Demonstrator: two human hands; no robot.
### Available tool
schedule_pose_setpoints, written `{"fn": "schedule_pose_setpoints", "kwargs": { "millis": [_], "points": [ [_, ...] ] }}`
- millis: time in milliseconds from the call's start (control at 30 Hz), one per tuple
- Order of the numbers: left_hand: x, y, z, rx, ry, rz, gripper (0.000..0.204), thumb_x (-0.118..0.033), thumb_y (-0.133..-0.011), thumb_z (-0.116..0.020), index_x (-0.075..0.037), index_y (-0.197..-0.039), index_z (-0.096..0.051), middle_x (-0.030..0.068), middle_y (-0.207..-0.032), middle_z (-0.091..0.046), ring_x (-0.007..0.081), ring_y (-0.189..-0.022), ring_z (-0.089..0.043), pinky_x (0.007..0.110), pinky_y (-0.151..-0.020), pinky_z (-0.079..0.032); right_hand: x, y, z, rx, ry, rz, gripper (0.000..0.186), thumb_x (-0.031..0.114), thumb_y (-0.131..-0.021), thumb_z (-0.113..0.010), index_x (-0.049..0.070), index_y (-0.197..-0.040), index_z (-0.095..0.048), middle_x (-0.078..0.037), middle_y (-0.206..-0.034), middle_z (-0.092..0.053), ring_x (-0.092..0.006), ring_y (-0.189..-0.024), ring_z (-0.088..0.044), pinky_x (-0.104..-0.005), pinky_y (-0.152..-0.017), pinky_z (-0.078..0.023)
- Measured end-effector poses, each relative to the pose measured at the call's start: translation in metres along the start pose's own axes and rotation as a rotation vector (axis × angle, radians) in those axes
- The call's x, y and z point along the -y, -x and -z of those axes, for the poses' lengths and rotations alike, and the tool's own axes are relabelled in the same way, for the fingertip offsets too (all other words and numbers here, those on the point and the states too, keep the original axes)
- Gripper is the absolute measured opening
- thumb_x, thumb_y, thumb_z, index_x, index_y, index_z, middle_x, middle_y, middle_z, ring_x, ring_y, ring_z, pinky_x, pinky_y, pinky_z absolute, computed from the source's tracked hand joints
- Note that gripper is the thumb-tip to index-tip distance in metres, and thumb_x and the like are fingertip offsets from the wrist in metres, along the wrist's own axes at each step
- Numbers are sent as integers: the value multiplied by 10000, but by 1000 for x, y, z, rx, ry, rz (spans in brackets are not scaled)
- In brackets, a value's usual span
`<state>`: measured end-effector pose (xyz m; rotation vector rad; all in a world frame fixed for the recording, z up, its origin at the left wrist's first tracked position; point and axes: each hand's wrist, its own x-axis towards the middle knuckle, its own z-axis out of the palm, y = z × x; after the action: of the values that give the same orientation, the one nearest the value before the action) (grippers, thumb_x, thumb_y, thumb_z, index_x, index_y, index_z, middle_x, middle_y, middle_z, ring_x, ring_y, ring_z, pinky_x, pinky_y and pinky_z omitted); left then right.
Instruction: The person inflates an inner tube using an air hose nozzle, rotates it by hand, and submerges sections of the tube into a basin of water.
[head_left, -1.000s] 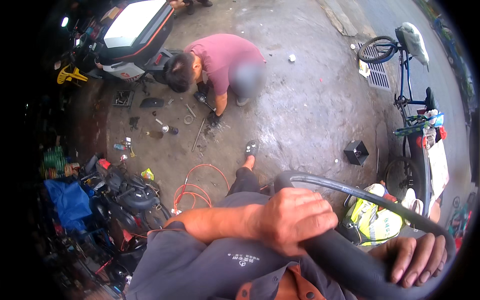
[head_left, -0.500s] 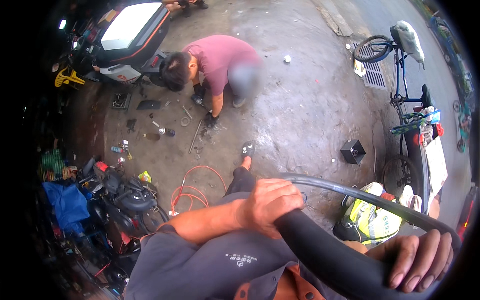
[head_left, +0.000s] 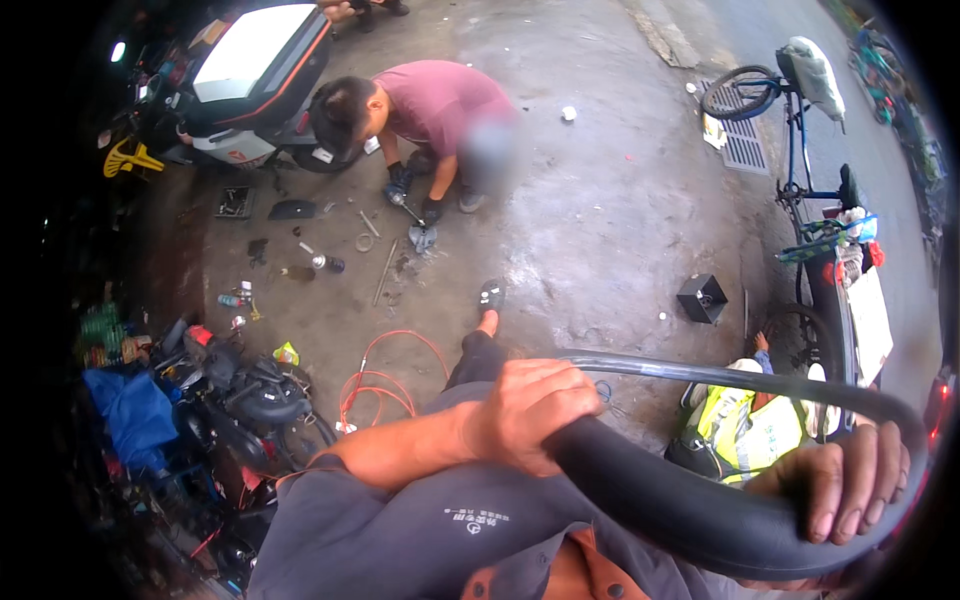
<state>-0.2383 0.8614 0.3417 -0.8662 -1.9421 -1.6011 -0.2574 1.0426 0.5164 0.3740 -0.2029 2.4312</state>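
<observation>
A black rubber inner tube point(head_left: 690, 510) loops across the front of my body at the lower right. Its near side is thick and rounded, while the far side is thin. My left hand point(head_left: 545, 412) is wrapped around the tube at the loop's left end. At the right end my right hand point(head_left: 850, 482) grips the thick side, fingers curled over the top and thumb hidden. Behind the far side crouches a person in a yellow reflective vest point(head_left: 745, 430), partly hidden by the tube.
Ahead, a person in a maroon shirt point(head_left: 445, 110), wearing dark gloves, bends over a metal part point(head_left: 423, 238). A scooter point(head_left: 250, 90) stands far left. Red hose point(head_left: 375, 385) coils on the floor. A black box point(head_left: 702, 298) and a bicycle point(head_left: 800, 150) are right, motorbike parts point(head_left: 260, 395) left.
The thick side of the tube has shifted slightly and my right hand has risen a little with it. The vested person's arm now shows near the bicycle wheel. The gloved hands ahead have moved.
</observation>
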Motion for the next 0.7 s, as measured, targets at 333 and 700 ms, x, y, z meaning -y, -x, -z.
{"fn": "schedule_pose_setpoints", "kwargs": {
  "millis": [333,700],
  "points": [
    [-20,-17,13,112,-57,-60,299,-213,-789,-702,38,-915,-599,174,-815,-637,315,-683,-678,404,-629,-585,23,13,17,296,204,-576,478,283,-848,-807,50,-1194,-574,-62,-1025,-629,-233,-990,-645,-372,-844,-577],
    [-8,-11,-19,57,20,-26,378,-175,-776,-727,53,-1035,-574,182,-845,-644,327,-705,-677,404,-645,-570,20,-3,26,472,374,-771,627,352,-804,-842,50,-1274,-556,-94,-1111,-621,-278,-1045,-631,-427,-861,-557]
  ]
}}
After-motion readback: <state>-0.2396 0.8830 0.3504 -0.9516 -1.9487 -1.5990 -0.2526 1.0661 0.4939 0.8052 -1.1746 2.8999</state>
